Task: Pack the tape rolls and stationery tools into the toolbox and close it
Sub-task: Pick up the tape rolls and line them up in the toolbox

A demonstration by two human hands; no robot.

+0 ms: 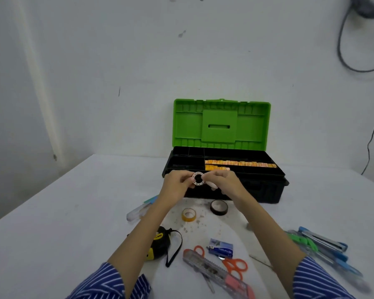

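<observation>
We see two forearms, bare from the wrists up to near the elbows; each ends in a bare hand, the left hand (175, 184) and the right hand (225, 182), with no rings, watch or gloves that we can make out; both sleeves, the left sleeve (108, 281) and the right sleeve (317, 279), are pushed up, dark blue cloth with thin white stripes running slantwise.

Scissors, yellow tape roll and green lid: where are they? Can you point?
Scissors (235, 265): head view, on an orange handle loop.
Yellow tape roll (188, 215): head view, on its near rim.
Green lid (221, 124): head view, on the raised middle panel.
</observation>
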